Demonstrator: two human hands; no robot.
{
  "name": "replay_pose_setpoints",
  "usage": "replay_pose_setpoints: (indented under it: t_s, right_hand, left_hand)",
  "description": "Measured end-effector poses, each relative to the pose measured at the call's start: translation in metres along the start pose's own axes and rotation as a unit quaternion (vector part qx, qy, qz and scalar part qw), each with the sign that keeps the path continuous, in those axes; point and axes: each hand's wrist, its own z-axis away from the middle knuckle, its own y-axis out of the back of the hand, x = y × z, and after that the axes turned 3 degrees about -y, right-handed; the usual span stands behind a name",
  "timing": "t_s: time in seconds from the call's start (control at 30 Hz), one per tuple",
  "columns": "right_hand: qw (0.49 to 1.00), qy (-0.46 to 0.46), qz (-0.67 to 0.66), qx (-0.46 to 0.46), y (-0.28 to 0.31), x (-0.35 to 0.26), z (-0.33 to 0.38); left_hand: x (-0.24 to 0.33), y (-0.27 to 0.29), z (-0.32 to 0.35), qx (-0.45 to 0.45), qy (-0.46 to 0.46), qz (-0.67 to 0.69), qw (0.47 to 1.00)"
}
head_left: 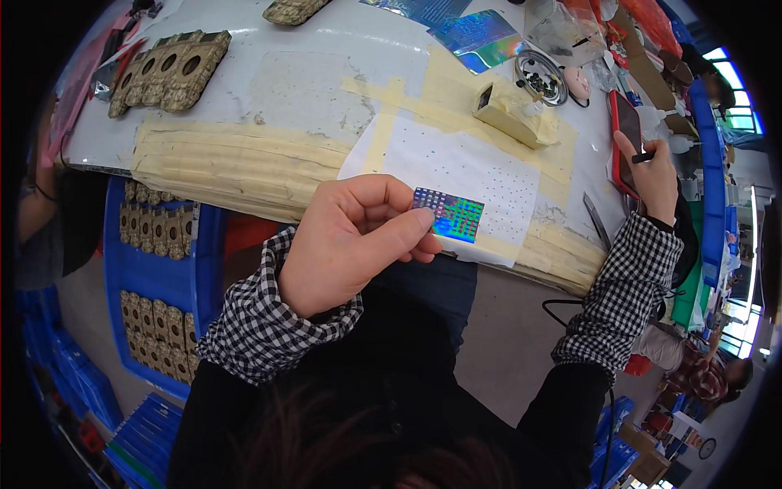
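My left hand [350, 236] pinches a small sheet of shiny holographic stickers [458, 218] between thumb and fingers, above the table's front edge. The sheet is blue and green, marked off in a grid of little squares. Far to the right, my right hand [658, 181] is closed on a short dark stick-like tool [643, 157] whose kind I cannot make out. Its index finger reaches over a red-framed phone [624, 134] lying at the table's right side. Under the left hand's sheet spreads a white paper [498, 181] dotted with tiny specks.
Yellowed tape [236, 167] wraps the table edge. Metal tweezers [597, 220] lie near my right sleeve. Camouflage tank-shaped shells [191, 69] stand at the far left. More fill a blue crate [155, 277] below. A taped block [513, 114] and holographic sheets [476, 41] lie farther back.
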Motion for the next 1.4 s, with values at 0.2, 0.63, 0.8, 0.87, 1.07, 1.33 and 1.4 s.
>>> replay_pose_setpoints:
  t_s: [0.2, 0.63, 0.8, 0.87, 1.07, 1.33, 1.4]
  right_hand:
    - [0.974, 0.029, -0.165, 0.151, 0.039, 0.011, 0.036]
    - [0.845, 0.071, -0.497, 0.185, 0.043, -0.024, 0.138]
    - [0.81, 0.144, -0.554, 0.124, 0.031, -0.065, 0.166]
    - [0.818, 0.172, -0.539, 0.103, 0.028, -0.071, 0.169]
    - [0.823, 0.22, -0.502, 0.146, 0.013, -0.084, 0.167]
    - [0.805, 0.236, -0.511, 0.189, -0.008, -0.081, 0.165]
    - [0.802, 0.235, -0.516, 0.188, -0.007, -0.083, 0.164]
  left_hand:
    - [0.003, -0.004, 0.0, 0.008, 0.008, 0.001, 1.0]
    - [0.003, -0.004, 0.0, 0.014, 0.01, -0.017, 1.0]
    - [0.002, -0.005, 0.001, 0.025, 0.007, -0.03, 0.999]
    - [0.002, -0.006, 0.0, 0.022, 0.008, -0.031, 0.999]
    - [0.001, -0.005, 0.0, 0.023, 0.002, -0.045, 0.999]
    - [0.004, -0.002, 0.0, -0.006, 0.025, -0.043, 0.999]
    - [0.004, -0.002, 0.0, -0.007, 0.022, -0.052, 0.998]
